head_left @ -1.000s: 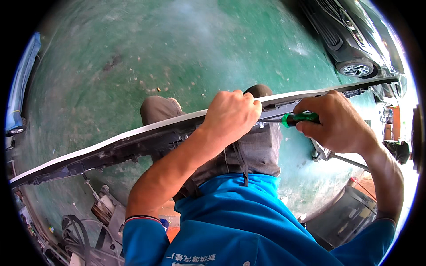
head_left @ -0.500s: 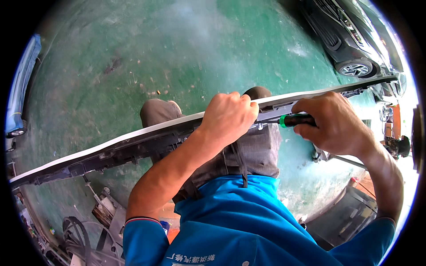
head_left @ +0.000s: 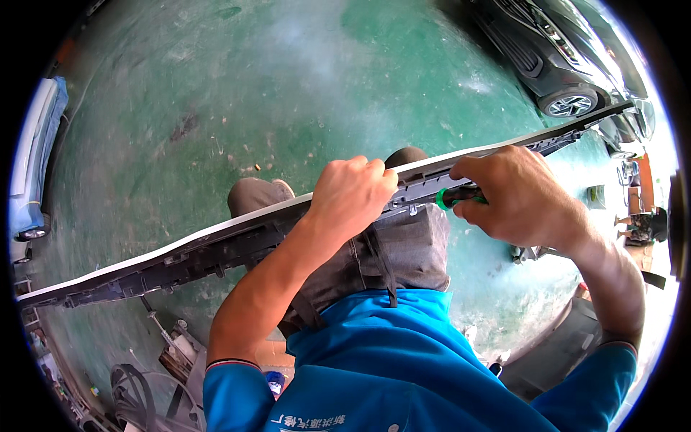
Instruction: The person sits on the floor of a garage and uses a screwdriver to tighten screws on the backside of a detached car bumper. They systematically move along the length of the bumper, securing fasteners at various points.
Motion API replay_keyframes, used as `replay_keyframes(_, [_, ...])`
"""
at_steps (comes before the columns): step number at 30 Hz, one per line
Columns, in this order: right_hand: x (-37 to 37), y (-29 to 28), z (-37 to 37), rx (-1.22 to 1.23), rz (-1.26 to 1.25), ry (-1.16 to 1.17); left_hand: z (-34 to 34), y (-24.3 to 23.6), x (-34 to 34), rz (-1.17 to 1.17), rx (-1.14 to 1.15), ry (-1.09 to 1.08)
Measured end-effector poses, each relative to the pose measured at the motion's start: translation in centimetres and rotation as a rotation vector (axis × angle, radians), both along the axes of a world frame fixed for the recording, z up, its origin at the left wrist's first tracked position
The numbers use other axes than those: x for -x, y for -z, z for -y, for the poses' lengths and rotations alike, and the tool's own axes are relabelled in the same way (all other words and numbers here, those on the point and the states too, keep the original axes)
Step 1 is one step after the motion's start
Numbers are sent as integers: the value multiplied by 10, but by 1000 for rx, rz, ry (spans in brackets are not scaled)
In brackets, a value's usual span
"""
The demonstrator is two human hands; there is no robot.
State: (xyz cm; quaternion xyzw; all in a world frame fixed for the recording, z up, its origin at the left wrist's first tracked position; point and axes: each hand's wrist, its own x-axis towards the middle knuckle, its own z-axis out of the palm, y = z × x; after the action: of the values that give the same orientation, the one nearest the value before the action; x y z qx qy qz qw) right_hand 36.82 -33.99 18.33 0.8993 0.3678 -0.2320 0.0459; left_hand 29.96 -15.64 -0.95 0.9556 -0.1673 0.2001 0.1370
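A long black plastic trim strip (head_left: 173, 263) with a white top edge lies slantwise across my lap, resting over my knees in dark trousers. My left hand (head_left: 345, 191) is closed over the strip near its middle, knuckles up. My right hand (head_left: 515, 194) grips a green-and-black screwdriver handle (head_left: 455, 196), which points left toward the clips and slots on the underside of the strip. The screwdriver's tip is too small or hidden to make out, just right of my left hand.
A dark car (head_left: 536, 50) with a wheel (head_left: 568, 104) stands at upper right on the green floor (head_left: 237, 93). A blue-covered object (head_left: 39, 158) is at far left. Metal stands and hoses (head_left: 133, 389) lie at lower left; a grey bin (head_left: 547, 345) is at lower right.
Both hands and the screwdriver have shifted left in view. The strip's right end sits higher and its middle a little lower. The car and blue-covered object appear shifted as the view moves.
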Motion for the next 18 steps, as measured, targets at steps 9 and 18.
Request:
replay_keyframes(9, [-36,-46,106,-385,-217,136,-10,0,5,-1,44,-39])
replay_keyframes(18, [-54,28,184,-959,-230,599,-3,-14,-2,-47,55,44])
